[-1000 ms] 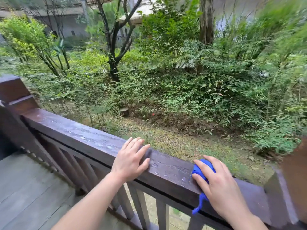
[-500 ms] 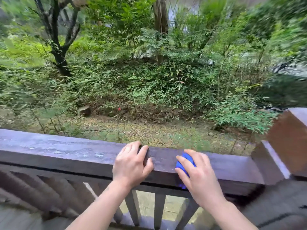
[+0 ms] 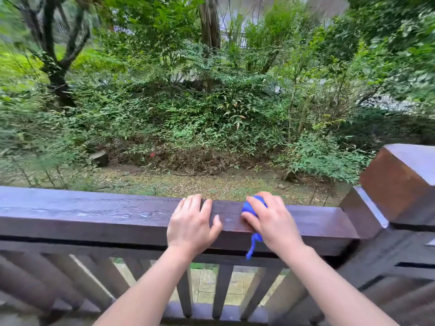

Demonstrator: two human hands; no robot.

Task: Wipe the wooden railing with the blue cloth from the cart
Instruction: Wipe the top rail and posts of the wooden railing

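A dark brown wooden railing (image 3: 94, 215) runs level across the view, its top wet and glossy. My right hand (image 3: 273, 222) presses a bunched blue cloth (image 3: 250, 207) onto the rail top, right of centre. A tail of the cloth hangs down over the rail's front face. Most of the cloth is hidden under my palm. My left hand (image 3: 191, 224) lies flat on the rail just left of the cloth, fingers spread over the top edge, holding nothing.
A thick square wooden post (image 3: 400, 184) ends the rail at the right. Slanted balusters (image 3: 98, 283) fill the space below the rail. Beyond lie a gravel strip and dense green shrubs and trees. No cart is in view.
The view has swung so the rail now runs level and the right post has come closer. My hands stay side by side on the rail, and the cloth's tail hangs lower than half a second ago.
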